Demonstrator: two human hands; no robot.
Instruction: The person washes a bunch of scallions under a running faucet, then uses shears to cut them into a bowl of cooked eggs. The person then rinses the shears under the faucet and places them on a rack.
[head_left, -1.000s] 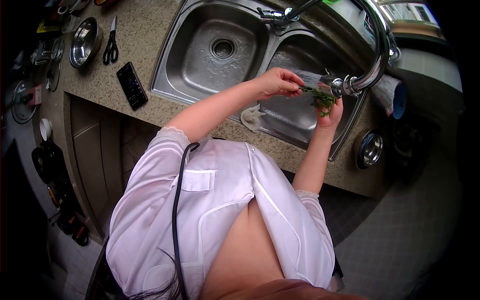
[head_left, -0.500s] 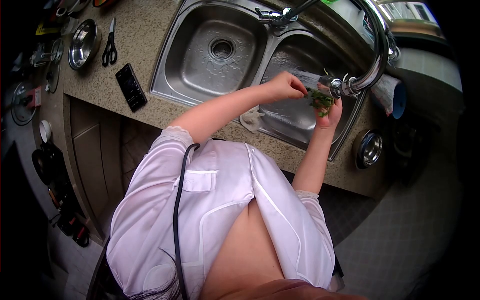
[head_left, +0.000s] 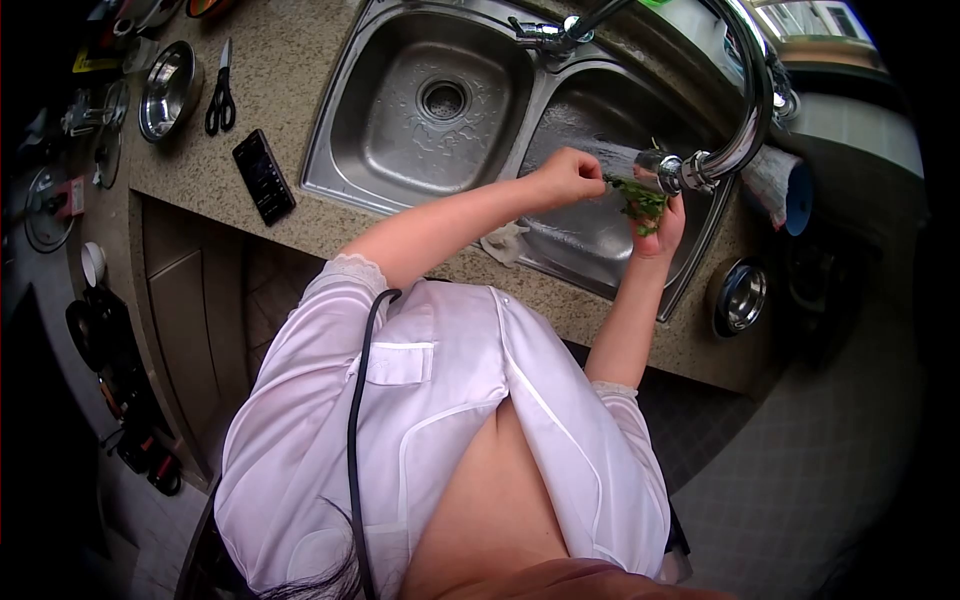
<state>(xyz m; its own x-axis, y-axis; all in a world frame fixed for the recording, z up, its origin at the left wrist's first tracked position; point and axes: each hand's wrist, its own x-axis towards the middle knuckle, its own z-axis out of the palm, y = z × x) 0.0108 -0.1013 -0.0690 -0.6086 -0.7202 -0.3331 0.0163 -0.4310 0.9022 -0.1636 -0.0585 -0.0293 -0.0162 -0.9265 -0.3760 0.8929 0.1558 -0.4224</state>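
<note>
Over the right sink basin (head_left: 575,240), my right hand (head_left: 660,238) is closed around a bunch of leafy green herbs (head_left: 645,208). The faucet head (head_left: 658,172) hangs directly above the bunch and partly hides my right fingers. Water sprays from it toward the far left of the basin. My left hand (head_left: 568,180) is closed in a pinch at the left edge of the herbs, its fingertips on a leafy sprig. A crumpled pale cloth (head_left: 504,243) lies on the sink's front rim, below my left forearm.
The left basin (head_left: 400,150) has water drops around its drain. On the speckled counter lie a phone (head_left: 264,177), black-handled scissors (head_left: 221,100) and a metal bowl (head_left: 170,90). Another metal bowl (head_left: 742,297) stands right of the sink. A black cable (head_left: 356,450) hangs down my front.
My left hand has shifted slightly left and down, drawing a sprig outward from the bunch. My right hand stays almost still under the faucet.
</note>
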